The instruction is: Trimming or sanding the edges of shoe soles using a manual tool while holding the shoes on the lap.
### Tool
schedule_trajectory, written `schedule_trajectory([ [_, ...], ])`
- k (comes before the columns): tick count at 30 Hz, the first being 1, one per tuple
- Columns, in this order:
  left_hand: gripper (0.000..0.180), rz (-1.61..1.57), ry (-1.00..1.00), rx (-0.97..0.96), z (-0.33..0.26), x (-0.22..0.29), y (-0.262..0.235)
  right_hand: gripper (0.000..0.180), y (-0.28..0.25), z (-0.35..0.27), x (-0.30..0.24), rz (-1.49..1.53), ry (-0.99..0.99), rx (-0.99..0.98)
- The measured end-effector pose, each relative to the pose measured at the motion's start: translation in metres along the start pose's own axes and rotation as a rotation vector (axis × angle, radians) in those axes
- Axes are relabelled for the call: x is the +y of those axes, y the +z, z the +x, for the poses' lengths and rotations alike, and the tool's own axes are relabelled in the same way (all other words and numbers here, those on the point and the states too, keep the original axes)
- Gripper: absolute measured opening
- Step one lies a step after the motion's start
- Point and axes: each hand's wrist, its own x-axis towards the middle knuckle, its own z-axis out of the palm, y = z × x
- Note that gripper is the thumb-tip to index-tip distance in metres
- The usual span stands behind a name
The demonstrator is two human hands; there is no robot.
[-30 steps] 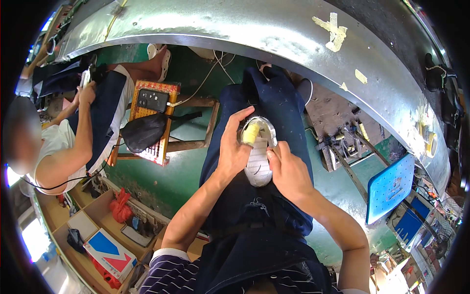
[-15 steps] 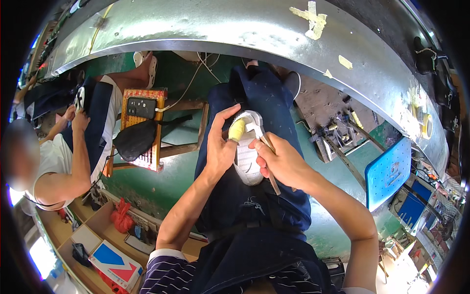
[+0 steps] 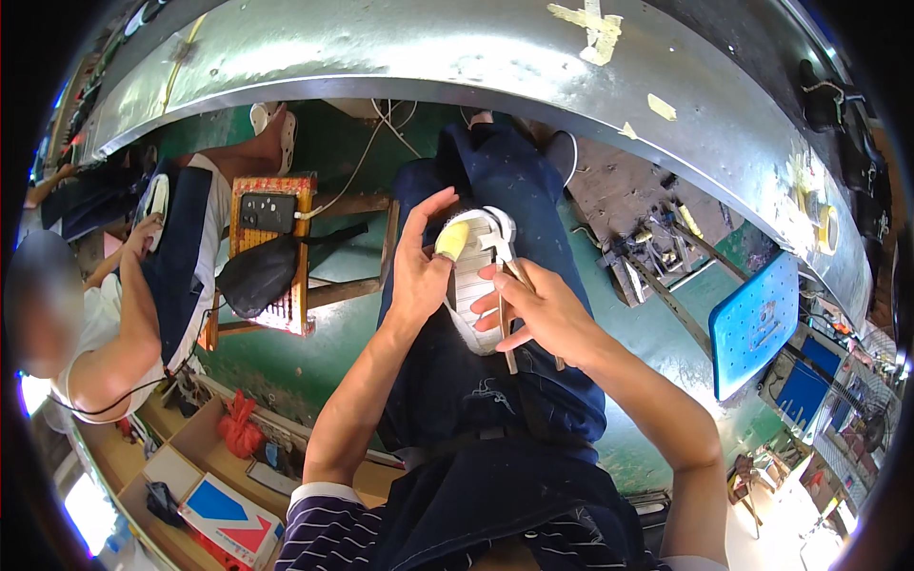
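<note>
On my lap, over a dark blue apron, lies a pale shoe with its light, ribbed bottom facing up. My left hand grips the shoe by its left side, the thumb pressed on the bottom near the far end. A yellow wrap covers that thumb. Metal pincers are in my right hand, their head at the shoe's far right rim. The pincers' two handles stand apart, one under my loosened fingers, the other passing behind the hand. What the jaws touch is hard to make out.
A metal bench edge curves across the front. To the left, a bamboo-topped stool holds a phone and a black pouch; beyond it a co-worker handles a shoe. At right stand a blue stool and a tool rack.
The pincers' handles have spread apart, and my right fingers have loosened around them. My left hand and the shoe have shifted slightly. The co-worker's shoe has turned.
</note>
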Motion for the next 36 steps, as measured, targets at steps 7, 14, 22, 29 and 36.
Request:
schedule_trajectory([
  [7, 0.062, 0.017, -0.008, 0.0, 0.003, -0.004, -0.005, 0.033, 0.009, 0.022, 0.013, -0.035, -0.1, 0.041],
  [14, 0.051, -0.1, -0.029, 0.052, 0.004, -0.022, -0.005, 0.029, 0.016, 0.028, 0.024, -0.816, -0.372, 0.33],
  [22, 0.048, -0.028, 0.024, -0.146, -0.002, -0.01, -0.015, 0.026, 0.006, 0.004, 0.019, -0.9, -0.278, 0.334],
  [29, 0.048, -0.412, -0.33, -0.095, 0.007, -0.007, 0.0, 0.021, 0.009, 0.005, 0.026, -0.926, -0.401, 0.306],
  [36, 0.068, 0.075, 0.028, -0.073, -0.005, -0.013, 0.01, 0.019, 0.016, -0.003, 0.011, -0.681, -0.723, 0.628],
])
